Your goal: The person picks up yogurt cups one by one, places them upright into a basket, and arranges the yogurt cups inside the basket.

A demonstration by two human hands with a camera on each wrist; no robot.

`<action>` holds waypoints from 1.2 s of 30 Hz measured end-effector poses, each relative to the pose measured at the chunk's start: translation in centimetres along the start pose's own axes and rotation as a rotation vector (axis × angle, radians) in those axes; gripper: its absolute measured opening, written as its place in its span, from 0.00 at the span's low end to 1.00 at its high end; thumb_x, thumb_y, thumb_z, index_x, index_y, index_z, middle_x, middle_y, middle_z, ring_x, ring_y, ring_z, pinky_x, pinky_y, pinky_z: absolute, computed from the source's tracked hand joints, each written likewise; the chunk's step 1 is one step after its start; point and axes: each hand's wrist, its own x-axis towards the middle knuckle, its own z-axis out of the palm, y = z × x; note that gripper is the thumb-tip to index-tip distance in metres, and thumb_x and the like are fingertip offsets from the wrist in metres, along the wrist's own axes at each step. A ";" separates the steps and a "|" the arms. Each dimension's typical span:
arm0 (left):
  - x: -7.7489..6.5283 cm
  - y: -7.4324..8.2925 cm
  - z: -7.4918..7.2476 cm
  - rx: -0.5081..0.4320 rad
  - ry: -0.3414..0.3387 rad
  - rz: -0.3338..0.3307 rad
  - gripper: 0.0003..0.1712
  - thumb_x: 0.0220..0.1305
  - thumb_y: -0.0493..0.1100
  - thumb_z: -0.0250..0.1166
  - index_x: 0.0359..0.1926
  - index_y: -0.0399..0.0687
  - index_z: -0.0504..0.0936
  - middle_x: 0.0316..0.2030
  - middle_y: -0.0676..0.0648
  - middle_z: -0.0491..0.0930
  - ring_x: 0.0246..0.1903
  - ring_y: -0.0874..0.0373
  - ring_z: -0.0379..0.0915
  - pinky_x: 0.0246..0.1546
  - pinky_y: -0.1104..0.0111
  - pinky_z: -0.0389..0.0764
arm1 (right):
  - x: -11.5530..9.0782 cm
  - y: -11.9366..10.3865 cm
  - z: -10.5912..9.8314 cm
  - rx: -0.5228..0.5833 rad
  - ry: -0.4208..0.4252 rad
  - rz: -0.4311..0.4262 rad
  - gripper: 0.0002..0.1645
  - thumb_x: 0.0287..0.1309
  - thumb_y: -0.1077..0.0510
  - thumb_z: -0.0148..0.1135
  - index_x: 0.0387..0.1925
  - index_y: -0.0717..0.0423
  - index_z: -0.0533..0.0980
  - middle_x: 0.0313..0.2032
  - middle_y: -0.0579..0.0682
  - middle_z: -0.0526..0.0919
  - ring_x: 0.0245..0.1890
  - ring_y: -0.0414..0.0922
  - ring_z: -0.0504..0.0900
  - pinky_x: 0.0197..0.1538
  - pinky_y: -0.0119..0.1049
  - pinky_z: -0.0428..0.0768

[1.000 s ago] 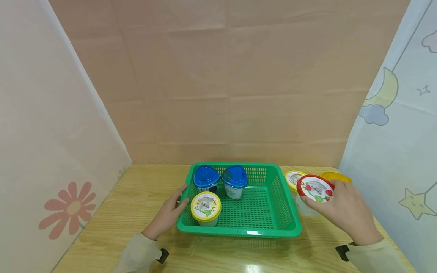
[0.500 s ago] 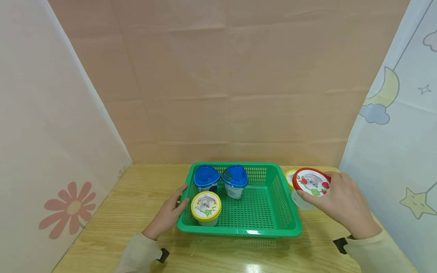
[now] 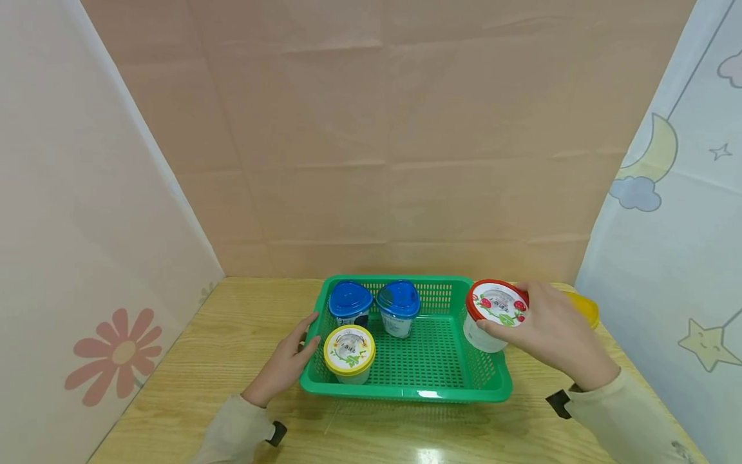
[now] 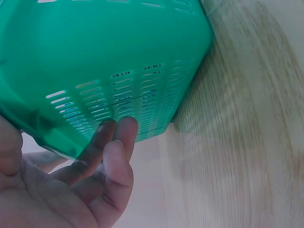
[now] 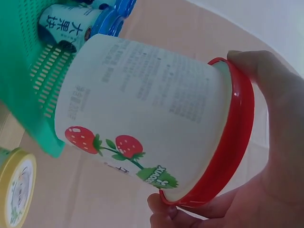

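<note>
Over the right side of the basket [image 3: 400,394], there's the red-lidded tub [image 3: 482,336], lid [image 3: 497,301] up, base down, long axis roughly upright! The right hand [image 3: 553,332] pinches the lid between thumb and fingers, the tub hanging below and left; the left hand [image 3: 284,364], fingers relaxed, touches the basket's left side.

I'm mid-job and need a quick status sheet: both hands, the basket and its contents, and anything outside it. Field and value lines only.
Left hand: touching the left side of the green basket
Right hand: gripping the red-lidded tub by its lid
Held tub: lid on, strawberry print, at the basket's right side
Basket, back: two blue-lidded cups, side by side
Basket, front left: white-and-yellow-lidded tub
Outside basket: another yellow-rimmed tub; yellow item, partly hidden behind the right hand
</note>
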 end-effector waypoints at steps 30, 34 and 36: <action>0.1 0.0 0.0 -0.007 0.002 -0.024 0.32 0.78 0.46 0.54 0.78 0.51 0.57 0.45 0.41 0.78 0.35 0.57 0.78 0.29 0.67 0.81 | 2.8 -5.9 4.5 0.006 -0.214 -0.156 0.54 0.36 0.26 0.74 0.52 0.64 0.73 0.38 0.49 0.77 0.35 0.44 0.74 0.30 0.36 0.75; 0.0 0.1 0.0 -0.005 0.004 -0.020 0.32 0.78 0.47 0.54 0.77 0.51 0.57 0.46 0.41 0.79 0.35 0.57 0.79 0.29 0.67 0.81 | 3.1 -6.4 5.1 0.008 -0.232 -0.157 0.54 0.35 0.27 0.75 0.53 0.62 0.73 0.39 0.49 0.77 0.38 0.45 0.74 0.29 0.36 0.76; 0.0 0.0 0.0 0.001 0.005 -0.018 0.32 0.78 0.47 0.54 0.77 0.51 0.58 0.46 0.41 0.79 0.35 0.57 0.79 0.29 0.67 0.81 | 3.3 -6.5 5.3 0.012 -0.236 -0.166 0.52 0.34 0.28 0.76 0.51 0.61 0.73 0.39 0.48 0.77 0.38 0.45 0.74 0.30 0.36 0.75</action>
